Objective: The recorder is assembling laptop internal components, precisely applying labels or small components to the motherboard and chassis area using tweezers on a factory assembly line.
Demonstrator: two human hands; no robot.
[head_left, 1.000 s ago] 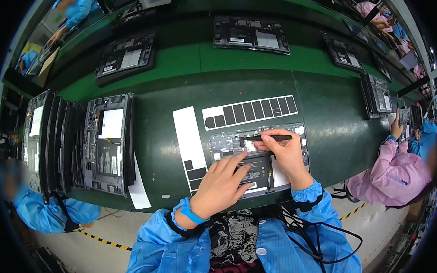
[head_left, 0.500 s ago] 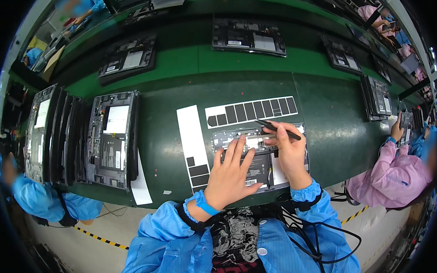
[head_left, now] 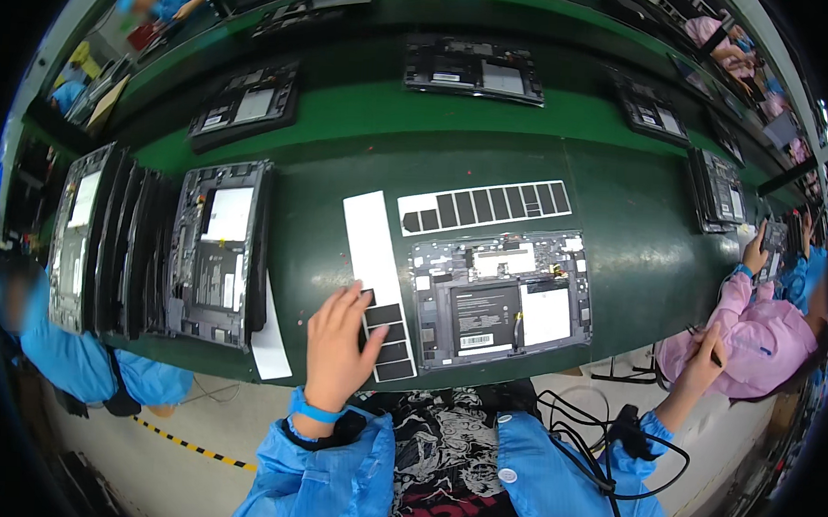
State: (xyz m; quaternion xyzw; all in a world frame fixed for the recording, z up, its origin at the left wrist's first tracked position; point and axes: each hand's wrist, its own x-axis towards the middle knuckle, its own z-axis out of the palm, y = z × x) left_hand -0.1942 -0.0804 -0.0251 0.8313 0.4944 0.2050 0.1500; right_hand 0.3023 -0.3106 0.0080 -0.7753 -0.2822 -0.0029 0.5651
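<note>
My left hand [head_left: 336, 343] rests at the left edge of a white backing sheet [head_left: 371, 233] with several black rectangular stickers. Its fingers are apart, the fingertips over the uppermost sticker at the left. Out to the right, beyond the table's front edge, my right hand [head_left: 696, 368] is closed around black tweezers [head_left: 717, 356], mostly hidden by the hand. Between my hands lies an opened tablet [head_left: 427, 328] with a black battery [head_left: 485, 319] and a white panel [head_left: 547, 315]. A second sheet of black stickers [head_left: 486, 208] lies just behind it.
Stacks of similar opened tablets [head_left: 218, 268] stand at the left, with a white sheet [head_left: 270, 345] beside them. More tablets [head_left: 473, 69] lie on the far green strip, and another stack [head_left: 715, 193] stands right. Black cables [head_left: 600, 451] hang by my right arm. A pink-sleeved person [head_left: 734, 337] works at right.
My left hand has moved left off the tablet to the sticker sheet. My right hand has swung away to the right with the tweezers, leaving the tablet uncovered.
</note>
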